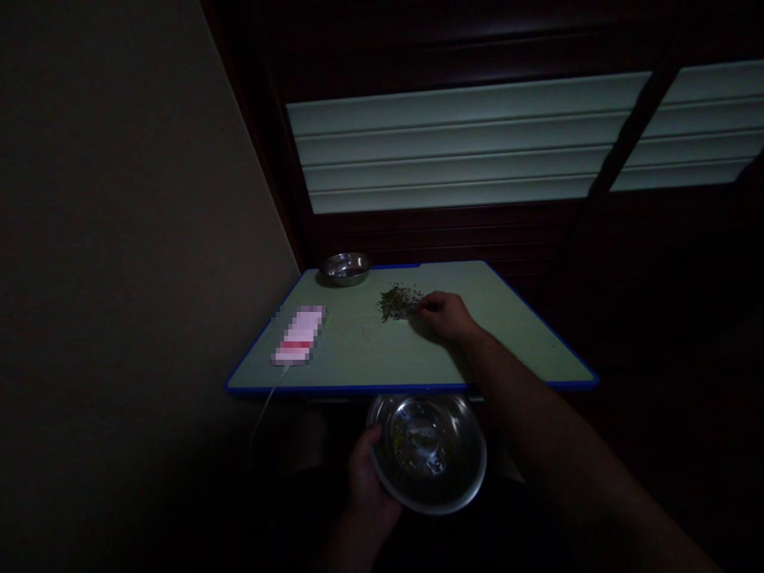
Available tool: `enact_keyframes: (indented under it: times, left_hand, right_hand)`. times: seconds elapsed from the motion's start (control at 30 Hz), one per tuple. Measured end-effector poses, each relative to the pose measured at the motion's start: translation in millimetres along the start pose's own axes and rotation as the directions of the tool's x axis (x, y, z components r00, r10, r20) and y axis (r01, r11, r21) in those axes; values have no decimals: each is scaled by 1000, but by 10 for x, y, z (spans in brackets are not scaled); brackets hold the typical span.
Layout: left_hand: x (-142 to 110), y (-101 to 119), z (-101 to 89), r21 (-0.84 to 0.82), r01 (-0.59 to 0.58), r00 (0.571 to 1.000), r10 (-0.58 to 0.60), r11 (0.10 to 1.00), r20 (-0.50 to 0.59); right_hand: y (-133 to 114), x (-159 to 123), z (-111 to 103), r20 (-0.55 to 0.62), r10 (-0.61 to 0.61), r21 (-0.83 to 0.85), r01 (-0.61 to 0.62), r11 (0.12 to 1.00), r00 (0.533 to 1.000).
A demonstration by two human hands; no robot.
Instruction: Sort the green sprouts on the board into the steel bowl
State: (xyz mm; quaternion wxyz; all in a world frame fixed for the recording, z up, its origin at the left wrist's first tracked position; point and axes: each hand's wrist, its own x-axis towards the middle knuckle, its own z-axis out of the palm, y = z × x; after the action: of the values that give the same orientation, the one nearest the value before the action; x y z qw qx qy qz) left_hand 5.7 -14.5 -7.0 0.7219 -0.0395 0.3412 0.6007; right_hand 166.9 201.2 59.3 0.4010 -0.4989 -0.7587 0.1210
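Note:
Below the front edge of the small table, my left hand grips a shiny metal bowl by its left side, thumb over the rim. The bowl tilts a little and has some greenish bits at its bottom. Over the tabletop my right hand is closed in a pinch at the right edge of a loose pile of small dark green bits, perhaps dried leaves or seeds. Whatever is between its fingertips is too small and dark to make out.
A smaller metal bowl stands at the back left of the pale table with a blue rim. A blurred-out phone lies at the left, its white cable hanging over the front edge. A wall rises on the left, dark slatted panels behind.

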Motion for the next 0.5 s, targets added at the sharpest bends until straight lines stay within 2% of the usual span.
enact_keyframes:
  times: [0.4, 0.5]
  left_hand:
    - [-36, 10, 44, 14, 15, 998, -14, 1000, -63]
    - [-37, 12, 46, 14, 8, 999, -8, 1000, -46]
  right_hand:
    - [26, 0, 10, 8, 12, 22, -12, 1000, 1000]
    - [8, -4, 1, 0, 18, 31, -18, 999, 1000]
